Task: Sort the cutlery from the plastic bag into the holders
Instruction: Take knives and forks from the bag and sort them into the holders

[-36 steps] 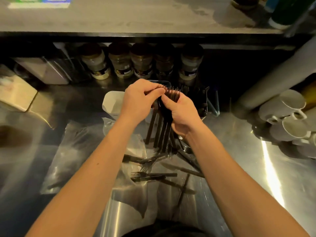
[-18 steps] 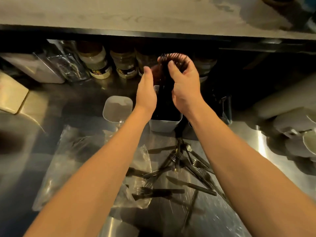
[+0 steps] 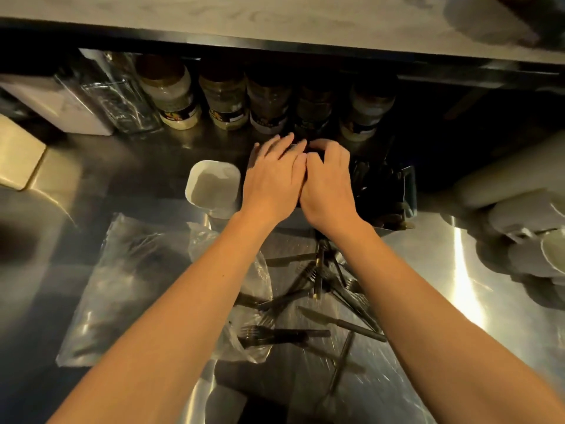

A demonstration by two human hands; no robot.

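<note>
both hands coming down from raised to atop middle pale holder | left hand fingers flat, spread | right hand fingers curling, contents hidden | bundle apparently going in | dark forks and knives lying loose beside clear plastic bag | empty white square holder waiting left

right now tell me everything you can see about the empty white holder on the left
The white holder is a squarish tub with rounded corners, seemingly matte plastic, standing upright and open-topped on the steel counter. Nothing shows inside it. It sits just left of the left hand, whether touching it is unclear, in front of the jars, its near side meeting the plastic bag.
</note>
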